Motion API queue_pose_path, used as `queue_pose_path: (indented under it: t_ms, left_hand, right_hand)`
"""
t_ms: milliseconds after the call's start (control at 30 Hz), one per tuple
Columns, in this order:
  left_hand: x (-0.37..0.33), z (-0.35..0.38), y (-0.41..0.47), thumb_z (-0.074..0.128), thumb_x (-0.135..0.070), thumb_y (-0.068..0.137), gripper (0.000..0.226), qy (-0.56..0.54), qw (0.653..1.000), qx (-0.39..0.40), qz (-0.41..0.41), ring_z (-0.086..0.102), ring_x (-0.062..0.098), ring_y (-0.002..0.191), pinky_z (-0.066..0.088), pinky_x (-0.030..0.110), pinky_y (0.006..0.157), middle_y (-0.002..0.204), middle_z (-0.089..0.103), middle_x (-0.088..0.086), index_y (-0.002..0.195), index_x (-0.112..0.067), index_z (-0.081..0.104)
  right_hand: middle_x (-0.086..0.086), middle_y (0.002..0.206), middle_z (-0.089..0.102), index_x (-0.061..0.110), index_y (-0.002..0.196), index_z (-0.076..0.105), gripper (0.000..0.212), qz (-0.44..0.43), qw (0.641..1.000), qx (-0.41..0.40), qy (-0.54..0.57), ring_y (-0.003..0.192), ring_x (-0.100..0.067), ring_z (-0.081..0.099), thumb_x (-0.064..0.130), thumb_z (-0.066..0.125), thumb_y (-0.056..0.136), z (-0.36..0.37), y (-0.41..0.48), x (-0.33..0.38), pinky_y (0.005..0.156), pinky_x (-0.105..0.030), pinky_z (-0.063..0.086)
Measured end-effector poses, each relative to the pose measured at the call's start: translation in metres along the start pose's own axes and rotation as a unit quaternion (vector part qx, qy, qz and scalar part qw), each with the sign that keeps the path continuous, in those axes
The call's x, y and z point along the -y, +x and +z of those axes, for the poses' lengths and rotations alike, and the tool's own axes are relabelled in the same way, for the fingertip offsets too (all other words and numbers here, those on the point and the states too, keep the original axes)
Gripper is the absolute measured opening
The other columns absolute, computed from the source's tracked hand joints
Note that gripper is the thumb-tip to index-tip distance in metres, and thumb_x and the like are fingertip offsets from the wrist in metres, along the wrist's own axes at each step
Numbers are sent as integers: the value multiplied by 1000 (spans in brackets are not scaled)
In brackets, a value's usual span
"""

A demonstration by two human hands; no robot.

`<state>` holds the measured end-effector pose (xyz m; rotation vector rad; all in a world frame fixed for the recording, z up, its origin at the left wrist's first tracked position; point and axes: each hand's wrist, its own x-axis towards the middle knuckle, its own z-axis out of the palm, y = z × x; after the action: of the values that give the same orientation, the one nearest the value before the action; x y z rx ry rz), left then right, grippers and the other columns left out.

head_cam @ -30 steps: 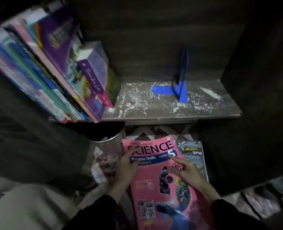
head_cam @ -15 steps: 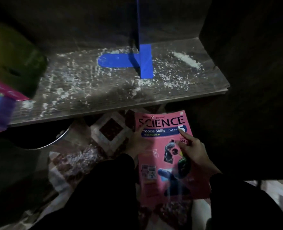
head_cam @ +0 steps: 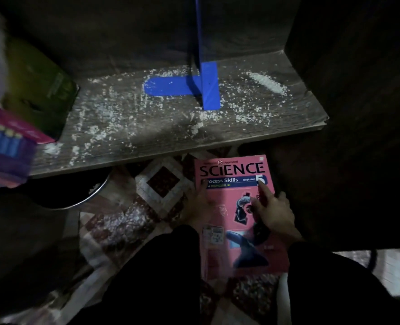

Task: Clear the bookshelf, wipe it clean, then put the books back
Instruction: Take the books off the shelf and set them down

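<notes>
Science book [head_cam: 230, 199] hasn't budged, lower centre on the mat [head_cam: 123, 221]: our right hand [head_cam: 274, 212] flat on its cover, left hand [head_cam: 199, 207] at its edge, can't tell its grip. Dusty shelf [head_cam: 147, 127] still holds books [head_cam: 4, 137] upper left.

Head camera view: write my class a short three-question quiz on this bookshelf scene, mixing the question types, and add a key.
1. True or false: the pink Science book stands on the shelf board.
2. What stands upright on the shelf board? A) a blue bookend B) a lamp C) a vase
3. Fill in: the shelf board is strewn with white ____.

Key
1. False: it is below the board's front edge, with the left hand and the right hand both on it.
2. A
3. crumbs
</notes>
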<state>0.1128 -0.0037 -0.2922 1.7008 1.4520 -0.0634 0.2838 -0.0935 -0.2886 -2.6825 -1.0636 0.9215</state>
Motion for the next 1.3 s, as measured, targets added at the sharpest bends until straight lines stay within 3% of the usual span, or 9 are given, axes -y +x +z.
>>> queue_pose_path:
  t_ms: [133, 267, 400, 567, 700, 867, 967, 1133, 1300]
  left_hand:
    - [-9, -24, -33, 59, -33, 68, 49, -45, 998, 31, 35, 61, 18, 103, 43, 13, 82, 117, 66, 6, 112, -17, 69]
    - [-16, -69, -79, 57, -37, 67, 41, -110, 992, -6, 57, 65, 18, 90, 45, 22, 76, 96, 71, 8, 94, -8, 71]
    - [-18, -146, -138, 61, -22, 88, 17, -112, 974, -169, 96, 63, 16, 100, 41, 19, 82, 103, 71, 2, 101, -16, 71]
    - [6, -252, -201, 51, -22, 83, 28, -86, 869, -454, 175, 61, 26, 95, 44, 33, 89, 100, 69, 7, 103, -15, 69]
    - [16, -313, -226, 52, -7, 83, 33, -2, 778, -598, 195, 55, 31, 103, 34, 28, 92, 108, 62, 11, 113, -8, 65]
    - [-17, -339, -209, 47, -11, 95, 59, 161, 841, -485, 175, 44, 28, 128, 35, 31, 103, 152, 31, 13, 150, -10, 25]
    - [-32, -352, -190, 51, -20, 94, 80, 190, 885, -422, 47, 58, 34, 110, 46, 38, 81, 160, 4, 15, 153, -10, -2]
    - [-34, -352, -179, 50, -21, 94, 74, 189, 885, -424, 20, 53, 38, 118, 43, 41, 94, 161, 0, 10, 152, -6, 6]
    - [-29, -328, -179, 46, -33, 98, 71, 218, 869, -440, 58, 66, 32, 87, 45, 33, 66, 160, -9, 15, 153, -17, 4]
  right_hand:
    - [-22, 135, 39, 18, 142, 38, 55, 1, 997, -62, -34, 123, -38, 40, 33, 55, 92, -8, -25, 29, 100, -44, 36]
    - [-19, 103, 70, 12, 105, 70, 22, -108, 989, -9, 102, 100, -30, 65, 13, 59, 87, -17, -66, 88, 77, -30, 44]
    - [1, 79, 73, 31, 77, 72, 27, -294, 918, 28, 263, 78, -12, 63, 13, 52, 72, -25, -113, 177, 72, -27, 45]
    - [3, 84, 69, 18, 90, 70, 29, -402, 844, 21, 355, 78, -5, 60, -6, 53, 88, -49, -177, 293, 71, -7, 43]
    - [-8, 84, 69, 20, 99, 67, 36, -423, 820, 20, 385, 76, -16, 61, -8, 53, 83, -56, -205, 348, 76, -28, 50]
    - [-7, 90, 66, 11, 109, 65, 40, -402, 824, -13, 400, 82, -19, 60, -11, 48, 81, -53, -213, 362, 74, -25, 48]
    - [-9, 86, 66, 20, 102, 63, 39, -395, 827, -10, 400, 75, -19, 59, -9, 49, 82, -48, -202, 355, 66, -26, 46]
    - [-6, 83, 61, 31, 106, 59, 41, -372, 836, -7, 403, 72, -30, 61, -4, 52, 85, -47, -181, 342, 70, -37, 52]
    - [-5, 99, 60, 28, 137, 45, 64, -399, 841, -9, 365, 77, -13, 54, -4, 56, 82, -57, -174, 340, 70, -25, 42]
